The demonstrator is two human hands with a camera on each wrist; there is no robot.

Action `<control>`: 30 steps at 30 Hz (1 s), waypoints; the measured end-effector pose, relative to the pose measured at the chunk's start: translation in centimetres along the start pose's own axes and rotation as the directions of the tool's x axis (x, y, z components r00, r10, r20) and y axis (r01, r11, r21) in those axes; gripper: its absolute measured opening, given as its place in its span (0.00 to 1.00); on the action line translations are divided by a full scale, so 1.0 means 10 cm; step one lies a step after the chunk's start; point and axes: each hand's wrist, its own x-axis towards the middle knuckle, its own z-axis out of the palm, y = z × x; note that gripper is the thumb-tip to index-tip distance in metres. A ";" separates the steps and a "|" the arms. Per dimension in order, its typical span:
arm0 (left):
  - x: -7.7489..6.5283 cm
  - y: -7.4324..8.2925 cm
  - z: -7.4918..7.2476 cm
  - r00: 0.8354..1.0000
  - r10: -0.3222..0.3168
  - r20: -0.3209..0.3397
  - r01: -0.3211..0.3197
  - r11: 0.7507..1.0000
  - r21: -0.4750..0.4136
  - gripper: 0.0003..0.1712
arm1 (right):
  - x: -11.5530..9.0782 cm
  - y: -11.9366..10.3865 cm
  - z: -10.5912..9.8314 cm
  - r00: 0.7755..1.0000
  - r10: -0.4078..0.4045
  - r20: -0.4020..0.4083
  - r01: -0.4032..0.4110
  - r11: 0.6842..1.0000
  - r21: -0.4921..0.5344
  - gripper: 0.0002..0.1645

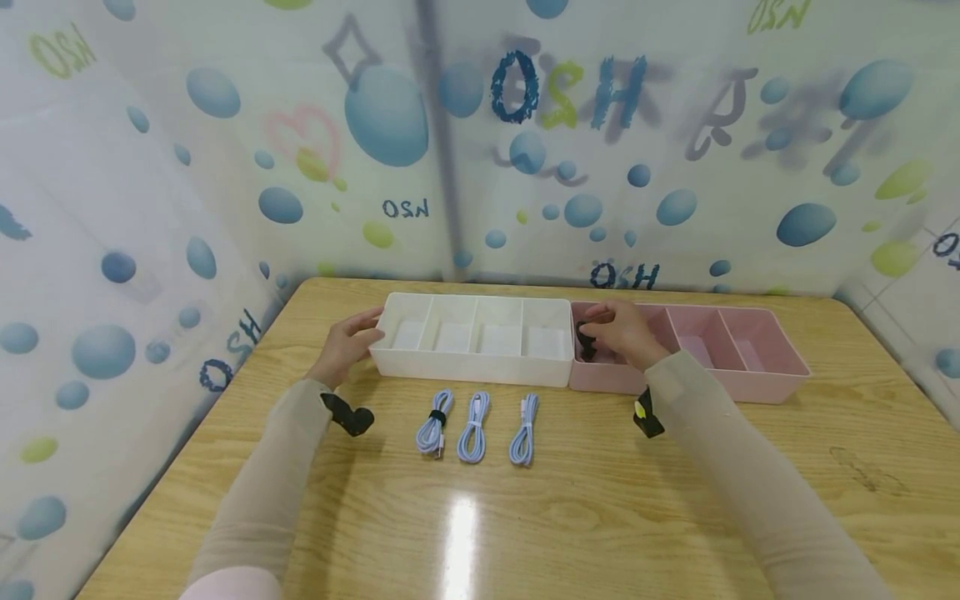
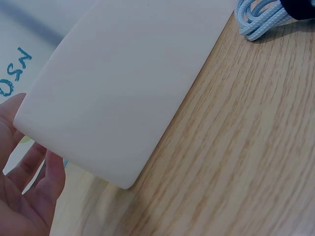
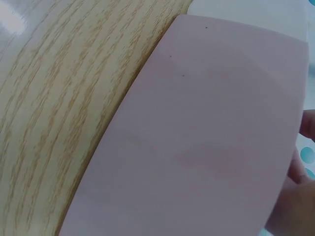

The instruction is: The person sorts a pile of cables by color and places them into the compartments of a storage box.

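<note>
My left hand point(image 1: 347, 343) is at the left end of a long white box point(image 1: 472, 367), fingers against its end wall and near the rim. In the left wrist view, the fingers point(image 2: 55, 169) touch that end beside the front corner. My right hand point(image 1: 626, 332) reaches into the leftmost compartment of a pink divided box point(image 1: 757, 386) and pinches a small black looped item point(image 1: 587, 343). The exact kind of this item cannot be made out. In the right wrist view, the pink front wall hides it and most of the hand point(image 3: 295, 206).
The two boxes stand end to end on a wooden table point(image 1: 600, 517). In front of the white box lie three coiled light-blue cables: a left one point(image 1: 432, 427) with a black strap, a middle one point(image 1: 473, 429) and a right one point(image 1: 524, 431). A patterned curtain point(image 1: 480, 183) hangs behind.
</note>
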 end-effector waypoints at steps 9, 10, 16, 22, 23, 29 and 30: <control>0.00 -0.02 0.00 1.000 0.014 0.004 -0.014 1.000 -0.002 0.28 | -0.03 -0.03 -0.01 1.000 0.004 0.015 -0.003 0.999 -0.043 0.20; 0.00 -0.02 0.00 1.000 0.013 0.004 -0.013 1.000 -0.002 0.28 | -0.03 -0.04 -0.01 1.000 0.007 0.016 -0.006 0.998 -0.056 0.20; 0.00 -0.01 0.00 1.000 0.013 0.007 -0.013 1.000 0.002 0.28 | -0.06 -0.09 -0.04 1.000 -0.005 0.025 0.008 0.993 -0.116 0.19; -0.01 -0.01 0.00 1.000 0.006 0.007 -0.007 1.000 0.004 0.28 | -0.10 -0.10 -0.08 0.999 -0.024 0.035 0.028 0.991 -0.133 0.19; -0.01 -0.01 0.00 1.000 0.005 0.007 -0.005 1.000 0.004 0.28 | -0.12 -0.10 -0.08 0.999 -0.031 0.034 0.035 0.990 -0.136 0.19; -0.01 0.01 0.00 1.000 0.005 0.009 -0.005 1.000 0.004 0.28 | -0.22 -0.10 -0.10 0.996 -0.086 0.037 0.091 0.982 -0.163 0.21; -0.02 0.01 0.00 1.000 0.005 0.009 -0.005 1.000 0.004 0.28 | -0.23 -0.10 -0.10 0.995 -0.087 0.041 0.093 0.983 -0.160 0.21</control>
